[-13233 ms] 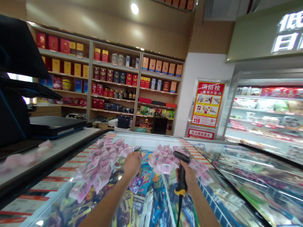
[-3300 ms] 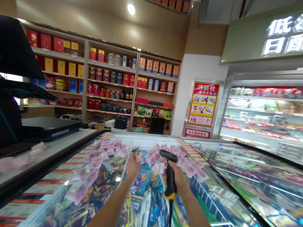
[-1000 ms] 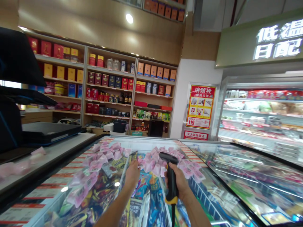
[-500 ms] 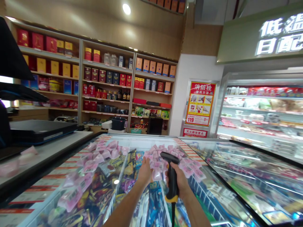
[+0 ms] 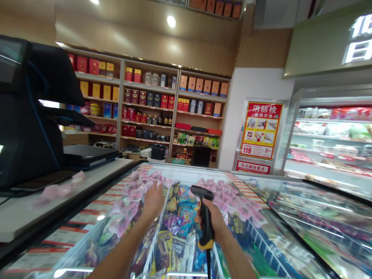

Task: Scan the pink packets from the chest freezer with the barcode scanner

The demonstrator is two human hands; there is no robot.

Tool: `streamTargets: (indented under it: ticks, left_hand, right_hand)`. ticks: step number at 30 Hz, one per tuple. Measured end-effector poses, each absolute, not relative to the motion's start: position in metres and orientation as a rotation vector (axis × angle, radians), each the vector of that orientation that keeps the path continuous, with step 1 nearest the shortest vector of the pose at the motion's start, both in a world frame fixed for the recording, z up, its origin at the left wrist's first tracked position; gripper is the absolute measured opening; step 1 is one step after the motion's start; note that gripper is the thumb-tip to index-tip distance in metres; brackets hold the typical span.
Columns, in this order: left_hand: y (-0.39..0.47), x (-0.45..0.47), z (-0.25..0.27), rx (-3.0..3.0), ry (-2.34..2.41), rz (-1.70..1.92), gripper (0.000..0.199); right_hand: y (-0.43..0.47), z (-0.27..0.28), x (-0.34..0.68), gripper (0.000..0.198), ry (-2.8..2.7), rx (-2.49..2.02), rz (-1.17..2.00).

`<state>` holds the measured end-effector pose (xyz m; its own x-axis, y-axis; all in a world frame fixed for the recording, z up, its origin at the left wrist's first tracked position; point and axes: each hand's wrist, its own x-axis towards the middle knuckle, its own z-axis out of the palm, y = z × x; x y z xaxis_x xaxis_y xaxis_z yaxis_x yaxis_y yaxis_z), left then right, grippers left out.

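Observation:
My right hand [image 5: 214, 219] is wrapped around the handle of a black and yellow barcode scanner [image 5: 207, 221], its head pointing left and its cable hanging down. My left hand [image 5: 154, 198] is at the left pile of pink packets [image 5: 136, 193], its fingers bent together at a pale pink packet [image 5: 158, 184]; the fingertips are partly hidden. The pink packets carry printed labels and lie on the freezer's glass top [image 5: 186, 170]. A second pile of pink packets [image 5: 229, 197] lies to the right, beyond the scanner.
Beneath the glass, wire baskets hold colourful frozen packages [image 5: 177, 217]. On the left counter [image 5: 116, 170] stand a black checkout terminal [image 5: 31, 116] and more pink packets [image 5: 62, 190]. Another glass-topped freezer [image 5: 319, 213] is at the right. Shelves of boxes [image 5: 145, 97] line the back wall.
My left hand has moved from beside the right pile to the left pile. The right hand still holds the scanner. The view has turned left, showing more of the checkout terminal.

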<state>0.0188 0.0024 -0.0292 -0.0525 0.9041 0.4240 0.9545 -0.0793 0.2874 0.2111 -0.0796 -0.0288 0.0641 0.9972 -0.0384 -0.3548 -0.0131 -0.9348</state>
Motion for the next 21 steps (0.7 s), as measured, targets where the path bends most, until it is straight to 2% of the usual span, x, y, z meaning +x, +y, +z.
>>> streamTargets:
  ticks: [6,14,21]
  left_hand:
    - [-0.011,-0.051,-0.017,-1.864,-2.327,-0.656,0.038]
    - [-0.002,-0.055,-0.027,-1.907,-2.367,-0.605,0.029]
    - [0.000,-0.040,-0.026,-1.951,-2.086,-0.731,0.043]
  right_hand:
    - [-0.085,-0.026,0.179,0.032,-0.977,-1.007,1.361]
    - [-0.093,-0.022,0.175,0.032,-1.023,-1.029,1.384]
    - [-0.097,-0.014,0.176,0.030,-1.016,-1.071,1.419]
